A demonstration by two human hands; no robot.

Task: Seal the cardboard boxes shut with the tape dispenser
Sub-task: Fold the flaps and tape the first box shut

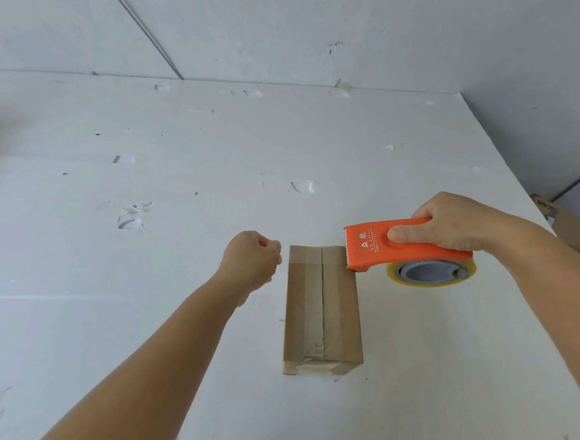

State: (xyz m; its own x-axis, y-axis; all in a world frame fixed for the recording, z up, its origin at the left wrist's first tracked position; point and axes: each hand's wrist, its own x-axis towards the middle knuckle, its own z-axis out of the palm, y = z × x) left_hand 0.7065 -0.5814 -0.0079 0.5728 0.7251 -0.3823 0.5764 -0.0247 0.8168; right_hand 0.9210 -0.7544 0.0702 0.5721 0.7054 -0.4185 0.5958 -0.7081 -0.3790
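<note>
Our right hand (453, 224) wraps around the orange tape dispenser (406, 248), thumb pressed on its side, holding the serrated blade at the far right corner of the cardboard box (323, 311), probably to cut or start a strip there. Our left hand (251, 258) is curled into a fist just left of the box's far end; whether it pinches a clear tape end we cannot tell. The box lies closed on the white table (140, 278), tape crossing its far end and a worn strip at the near end, while the centre seam looks partly untaped.
</note>
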